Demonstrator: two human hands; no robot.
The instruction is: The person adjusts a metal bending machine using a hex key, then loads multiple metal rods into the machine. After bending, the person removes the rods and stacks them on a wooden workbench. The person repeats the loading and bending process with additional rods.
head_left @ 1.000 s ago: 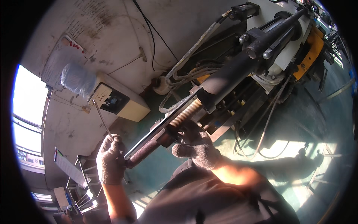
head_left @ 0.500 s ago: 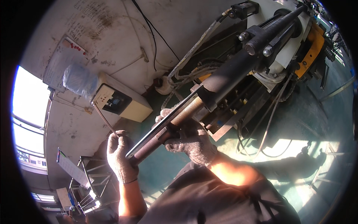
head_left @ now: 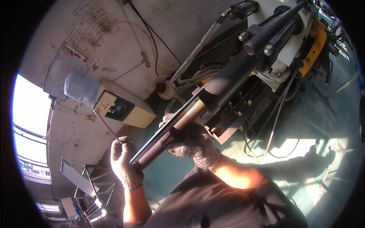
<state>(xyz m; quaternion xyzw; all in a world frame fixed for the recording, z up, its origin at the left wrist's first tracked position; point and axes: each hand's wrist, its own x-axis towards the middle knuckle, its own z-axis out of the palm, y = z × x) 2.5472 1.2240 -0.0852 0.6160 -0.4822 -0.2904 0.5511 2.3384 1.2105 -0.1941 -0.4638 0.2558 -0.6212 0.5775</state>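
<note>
A thick threaded shaft (head_left: pixel 191 115) sticks out from a black cylinder (head_left: pixel 230 80) of a machine and slants down toward me. Alongside it runs a flat dark bar (head_left: pixel 155 141). My right hand (head_left: pixel 197 148), in a knitted work glove, wraps around the shaft at a dark collar, with fingertips showing past the far side. At the shaft's near end is my left hand (head_left: pixel 123 163), gloved too, its fingers closed on a thin metal rod (head_left: pixel 107 127) that points up and left. The palm side of the left hand and the rod's lower end are hidden.
A water dispenser (head_left: pixel 131 110) with a plastic-wrapped bottle stands by the stained wall at left. Hoses (head_left: pixel 194 55) and cables hang around the machine, which has an orange bracket (head_left: pixel 313 47). A metal frame (head_left: pixel 99 186) stands at lower left, near a bright window (head_left: pixel 32 129).
The view has shifted slightly. Both hands keep their grips, and the rod stays at nearly the same slant; the left hand sits slightly lower in the picture.
</note>
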